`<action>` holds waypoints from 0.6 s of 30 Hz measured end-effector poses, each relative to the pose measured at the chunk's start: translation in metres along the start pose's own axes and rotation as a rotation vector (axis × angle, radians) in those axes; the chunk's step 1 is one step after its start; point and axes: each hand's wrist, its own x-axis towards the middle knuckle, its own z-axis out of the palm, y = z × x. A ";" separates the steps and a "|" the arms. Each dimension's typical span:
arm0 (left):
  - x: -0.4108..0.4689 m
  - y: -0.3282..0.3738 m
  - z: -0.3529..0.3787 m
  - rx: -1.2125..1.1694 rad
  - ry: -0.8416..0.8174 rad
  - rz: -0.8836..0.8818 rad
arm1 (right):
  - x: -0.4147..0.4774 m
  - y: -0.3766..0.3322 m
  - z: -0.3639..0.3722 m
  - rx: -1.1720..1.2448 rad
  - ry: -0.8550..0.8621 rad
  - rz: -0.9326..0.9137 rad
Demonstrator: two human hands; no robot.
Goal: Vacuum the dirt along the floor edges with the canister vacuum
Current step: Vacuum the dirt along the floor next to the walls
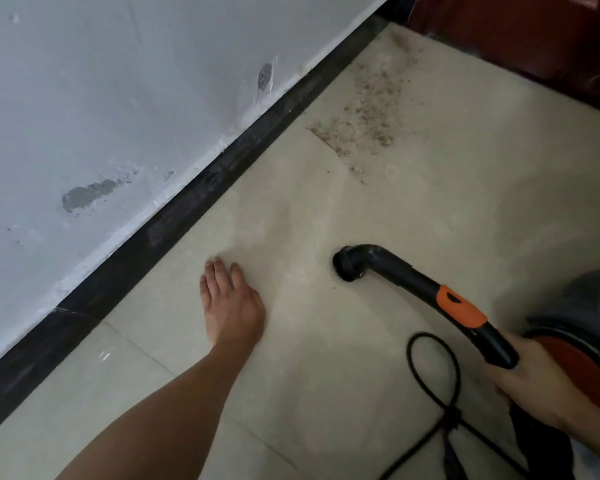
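Left grip [231, 299] flat on the floor [309, 209], fingers straight, holding nothing. Right grip [534, 379] curled round the vacuum handle [465, 310], nozzle [347, 268] low over pale tile. Ahead, dirt patch [368, 109] near the skirting [222, 168], well apart from the nozzle. Seemingly done along the near stretch, that patch left.

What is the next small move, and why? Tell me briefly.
Probably slide the nozzle forward to the dirt patch near the baseboard. The right hand grips the hose handle, the nozzle sits on bare tile short of the dirt, and the left hand rests flat, clear of that path.
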 end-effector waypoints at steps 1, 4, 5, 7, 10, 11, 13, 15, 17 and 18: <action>0.000 0.000 0.001 0.001 0.002 0.000 | -0.010 0.004 0.000 -0.013 -0.019 -0.005; -0.001 0.000 0.002 0.004 0.007 0.002 | -0.029 0.014 0.009 -0.054 -0.065 -0.020; -0.002 0.000 0.002 0.005 0.010 0.004 | -0.030 0.013 0.013 -0.060 -0.051 -0.032; -0.003 0.000 0.002 0.011 0.011 0.006 | -0.023 0.005 0.023 -0.031 -0.007 -0.045; -0.004 0.001 -0.001 0.016 -0.002 0.001 | 0.012 -0.025 0.040 -0.027 0.076 -0.057; -0.004 0.001 -0.002 0.013 -0.007 0.004 | 0.027 -0.038 0.043 -0.044 0.107 -0.062; -0.003 0.000 -0.003 0.003 -0.015 0.013 | 0.055 -0.061 0.045 -0.033 0.142 -0.054; -0.002 0.000 -0.003 -0.001 -0.010 0.017 | 0.074 -0.071 0.043 -0.017 0.167 -0.023; -0.002 -0.002 -0.001 0.002 0.001 0.016 | 0.082 -0.062 0.037 -0.030 0.231 0.030; -0.002 -0.002 0.000 0.008 0.005 0.015 | 0.083 -0.053 0.032 -0.036 0.270 0.063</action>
